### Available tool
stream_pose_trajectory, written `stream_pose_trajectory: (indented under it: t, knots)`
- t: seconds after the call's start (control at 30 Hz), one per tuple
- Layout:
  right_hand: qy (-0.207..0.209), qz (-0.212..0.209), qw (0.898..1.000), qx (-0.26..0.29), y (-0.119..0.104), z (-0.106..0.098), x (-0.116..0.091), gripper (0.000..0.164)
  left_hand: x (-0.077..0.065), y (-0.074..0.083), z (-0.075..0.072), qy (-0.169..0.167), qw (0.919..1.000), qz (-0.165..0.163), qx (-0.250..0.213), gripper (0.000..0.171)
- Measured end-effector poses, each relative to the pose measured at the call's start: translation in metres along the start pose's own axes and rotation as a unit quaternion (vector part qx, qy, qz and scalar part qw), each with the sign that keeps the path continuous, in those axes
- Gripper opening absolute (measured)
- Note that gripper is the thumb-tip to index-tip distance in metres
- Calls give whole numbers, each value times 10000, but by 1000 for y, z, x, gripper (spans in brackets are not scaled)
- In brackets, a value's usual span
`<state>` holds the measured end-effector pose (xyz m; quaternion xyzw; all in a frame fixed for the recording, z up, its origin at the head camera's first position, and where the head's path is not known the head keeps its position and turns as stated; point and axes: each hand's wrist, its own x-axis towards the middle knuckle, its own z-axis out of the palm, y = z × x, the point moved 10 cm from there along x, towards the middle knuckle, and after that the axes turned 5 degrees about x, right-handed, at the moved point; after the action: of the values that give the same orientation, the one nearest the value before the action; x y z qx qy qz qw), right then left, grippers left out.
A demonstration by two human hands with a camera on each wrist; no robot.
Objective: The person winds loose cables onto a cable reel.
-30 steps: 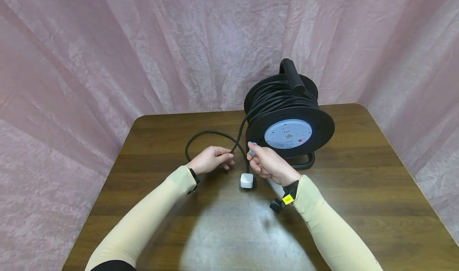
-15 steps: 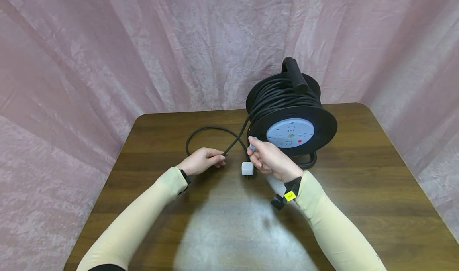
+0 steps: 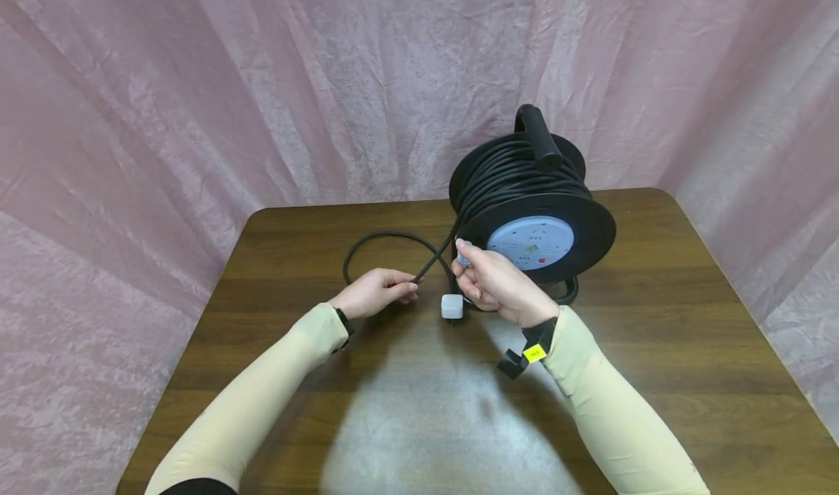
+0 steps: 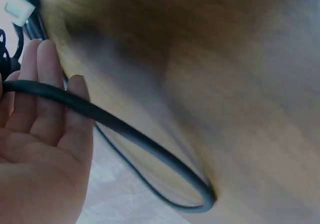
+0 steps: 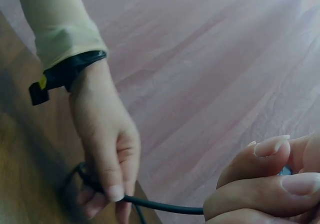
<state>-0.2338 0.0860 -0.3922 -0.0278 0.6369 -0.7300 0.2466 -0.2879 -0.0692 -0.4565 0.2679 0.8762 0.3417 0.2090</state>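
Note:
A black cable reel [image 3: 593,236] stands on its frame, thickly wound with black cable [image 3: 518,171]. On its front is a pale-blue socket panel [image 3: 544,236] with a red button. My right hand [image 3: 503,287] pinches a pale-blue knob [image 3: 465,255] at the left of the reel's face, mostly covered by the fingers. My left hand [image 3: 375,293] holds the loose cable between thumb and index finger; its other fingers extend beneath the cable in the left wrist view [image 4: 50,98]. Between the hands, a white plug [image 3: 451,306] hangs at the cable's end, beyond a loose loop [image 3: 387,233].
The reel's black carrying handle [image 3: 540,138] rises at the top, and its tube foot [image 3: 569,291] rests on the brown wooden table [image 3: 688,320]. Pink curtains [image 3: 328,80] hang close behind the table and along both sides.
The knob has risen slightly under my right hand, and the reel's face has turned a little clockwise. My left hand has shifted left along with the cable. The plug has moved up, nearer the reel.

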Motion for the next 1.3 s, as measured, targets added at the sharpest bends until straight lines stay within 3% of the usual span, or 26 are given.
stream_pose_trajectory:
  t: [0.3, 0.63, 0.97, 1.3]
  knots:
    - [25, -175, 9998, 105, -14, -2, -6, 49, 0, 4, -3, 216, 9987, 143, -435, 36]
    - [-195, -410, 9987, 236, -27, -2, -11, 47, -5, 3, -7, 354, 9981, 202, -451, 37]
    - [-424, -681, 9954, 532, -45, -8, -22, 48, -10, -4, -7, 275, 9977, 119, -601, 39]
    - [-559, -863, 9923, 696, -59, -14, -32, 46, -12, -10, -10, 349, 9984, 120, -423, 38]
